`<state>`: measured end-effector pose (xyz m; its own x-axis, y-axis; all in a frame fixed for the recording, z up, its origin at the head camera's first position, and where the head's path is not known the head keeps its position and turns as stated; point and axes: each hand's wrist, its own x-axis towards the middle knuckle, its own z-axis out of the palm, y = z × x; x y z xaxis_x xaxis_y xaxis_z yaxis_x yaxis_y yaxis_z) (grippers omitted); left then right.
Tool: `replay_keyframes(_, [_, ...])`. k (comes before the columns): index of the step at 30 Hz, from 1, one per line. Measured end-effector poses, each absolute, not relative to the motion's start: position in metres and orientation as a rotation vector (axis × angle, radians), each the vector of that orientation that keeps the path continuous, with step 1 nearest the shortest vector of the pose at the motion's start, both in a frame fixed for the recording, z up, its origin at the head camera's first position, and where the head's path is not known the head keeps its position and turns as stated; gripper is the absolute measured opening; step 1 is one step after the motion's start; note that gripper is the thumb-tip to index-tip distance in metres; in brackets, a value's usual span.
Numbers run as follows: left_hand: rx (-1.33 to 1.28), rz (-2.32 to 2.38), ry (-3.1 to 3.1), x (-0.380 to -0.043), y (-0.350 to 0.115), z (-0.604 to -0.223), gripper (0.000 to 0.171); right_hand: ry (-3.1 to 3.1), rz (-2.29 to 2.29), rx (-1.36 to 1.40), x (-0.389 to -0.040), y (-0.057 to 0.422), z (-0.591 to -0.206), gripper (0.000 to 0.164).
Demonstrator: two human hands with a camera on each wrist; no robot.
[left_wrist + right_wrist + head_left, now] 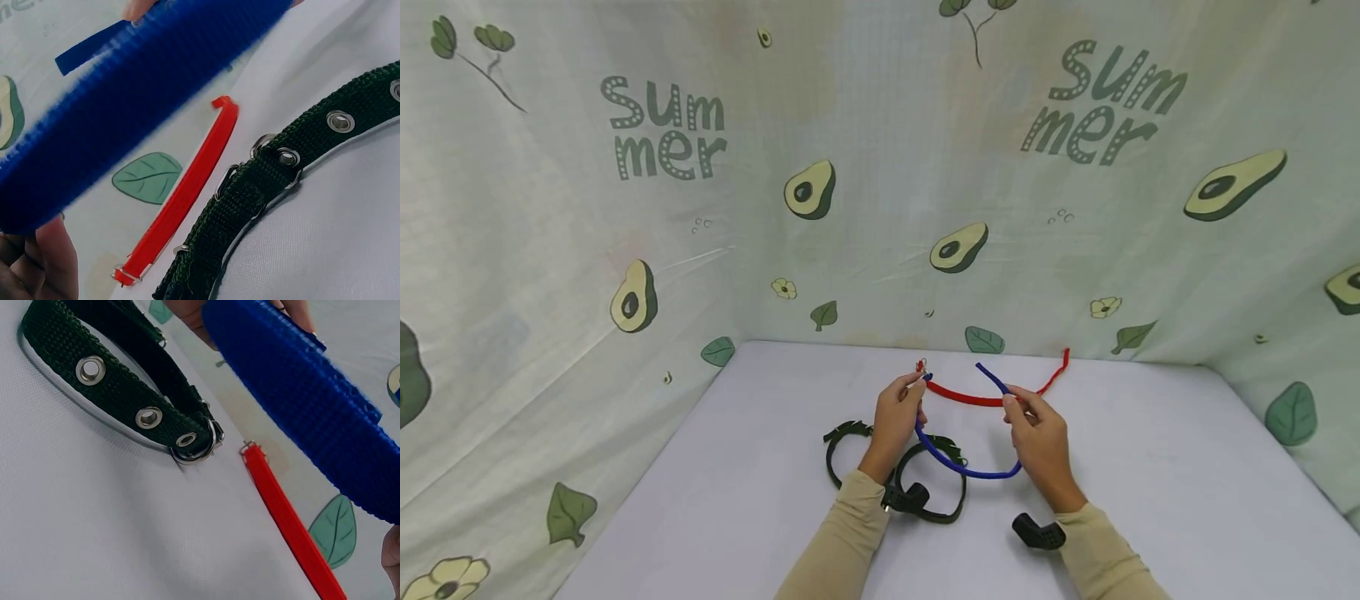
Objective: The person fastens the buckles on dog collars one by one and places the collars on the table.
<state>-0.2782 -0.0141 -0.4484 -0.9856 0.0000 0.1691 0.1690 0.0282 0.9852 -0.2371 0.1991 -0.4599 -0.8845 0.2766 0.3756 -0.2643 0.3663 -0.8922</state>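
A blue woven collar [976,474] hangs in a sagging curve between the two hands. The left hand [897,414] pinches its buckle end. With thumb and fingers the right hand [1040,431] grips the strap near the other end, and a loose tip sticks up beyond. In the left wrist view the blue collar [137,119] crosses close to the camera, blurred; in the right wrist view its webbing [300,394] shows a folded double layer. Behind the hands lies a red collar [964,399] with a metal ring, curved on the table.
Two dark green collars lie as rings on the white table [760,483], one [831,460] left of the left forearm, the other [964,493] beneath the blue collar. Metal eyelets show on the green strap [119,394]. A printed cloth [865,108] hangs behind the table.
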Motion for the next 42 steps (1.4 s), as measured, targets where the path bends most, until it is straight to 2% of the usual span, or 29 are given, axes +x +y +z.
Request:
replay_keyframes(10, [-0.188,-2.114,-2.165,-0.276,-0.007,-0.439,0.040,-2.230,1.461,0.109,-0.235,0.194,-0.451,0.026])
replay_keyframes(15, [-0.209,-2.112,-2.183,-0.274,-0.005,-0.440,0.036,-2.254,1.403,0.149,-0.232,0.192,-0.451,0.024])
replay_keyframes(26, [-0.446,-2.172,-2.205,-0.268,-0.005,-0.435,0.033,-2.227,1.381,0.315,-0.227,0.190,-0.448,0.022])
replay_keyframes(39, [-0.408,-2.306,-2.152,-0.263,0.005,-0.425,0.032,-2.192,1.426,0.375,-0.227,0.186,-0.447,0.022])
replay_keyframes(42, [-0.383,-2.298,-2.168,-0.261,0.011,-0.428,0.036,-2.205,1.425,0.363,-0.226,0.184,-0.446,0.019])
